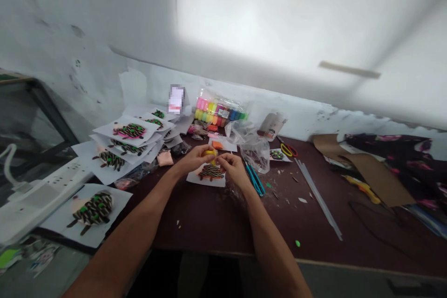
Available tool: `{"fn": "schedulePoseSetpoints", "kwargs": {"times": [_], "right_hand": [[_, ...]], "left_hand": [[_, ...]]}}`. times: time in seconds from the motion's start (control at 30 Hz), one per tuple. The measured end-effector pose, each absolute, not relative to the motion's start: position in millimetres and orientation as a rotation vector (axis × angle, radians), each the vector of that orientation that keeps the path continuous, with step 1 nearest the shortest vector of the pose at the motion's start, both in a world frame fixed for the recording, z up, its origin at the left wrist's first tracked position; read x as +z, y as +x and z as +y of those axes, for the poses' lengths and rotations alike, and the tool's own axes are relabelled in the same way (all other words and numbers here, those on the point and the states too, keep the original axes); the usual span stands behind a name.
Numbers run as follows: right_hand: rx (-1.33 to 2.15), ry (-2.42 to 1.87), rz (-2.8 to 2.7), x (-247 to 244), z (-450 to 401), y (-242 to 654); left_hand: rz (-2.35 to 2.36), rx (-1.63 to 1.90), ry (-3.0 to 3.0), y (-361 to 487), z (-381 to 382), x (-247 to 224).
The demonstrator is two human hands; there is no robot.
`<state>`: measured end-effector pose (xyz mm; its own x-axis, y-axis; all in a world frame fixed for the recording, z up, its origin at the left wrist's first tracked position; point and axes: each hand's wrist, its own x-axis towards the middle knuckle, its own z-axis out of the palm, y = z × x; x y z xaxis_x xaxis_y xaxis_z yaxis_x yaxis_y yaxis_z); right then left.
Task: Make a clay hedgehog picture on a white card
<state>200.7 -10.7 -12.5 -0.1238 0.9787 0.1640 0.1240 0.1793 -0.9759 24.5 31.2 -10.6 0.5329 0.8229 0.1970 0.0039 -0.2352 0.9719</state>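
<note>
My left hand (196,157) is closed on a lump of yellow clay (210,152) held above the middle of the table. Close beside it, my right hand (232,167) has its thumb and fingertips pinched together; whatever lies between them is too small to make out. Just below both hands, a white paper card (213,182) lies flat, bearing a clay hedgehog (209,172) with dark stripes and an orange edge. Behind the hands sits a piece of orange clay (217,145) on white paper.
Finished hedgehog cards (130,130) are piled at left, near a power strip (45,193). Clay packs (220,111) stand by the wall. Teal-handled scissors (255,179), yellow-and-red scissors (289,150), clear glue sticks (319,200) and a yellow glue gun (365,188) lie rightward.
</note>
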Motion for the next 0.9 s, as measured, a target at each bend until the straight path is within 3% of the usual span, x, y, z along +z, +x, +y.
{"fn": "schedulePoseSetpoints", "kwargs": {"times": [0.9], "right_hand": [[1.179,-1.102,-1.454,-11,-14,198]], "left_hand": [[0.754,0.830,1.632,19,25,0]]}}
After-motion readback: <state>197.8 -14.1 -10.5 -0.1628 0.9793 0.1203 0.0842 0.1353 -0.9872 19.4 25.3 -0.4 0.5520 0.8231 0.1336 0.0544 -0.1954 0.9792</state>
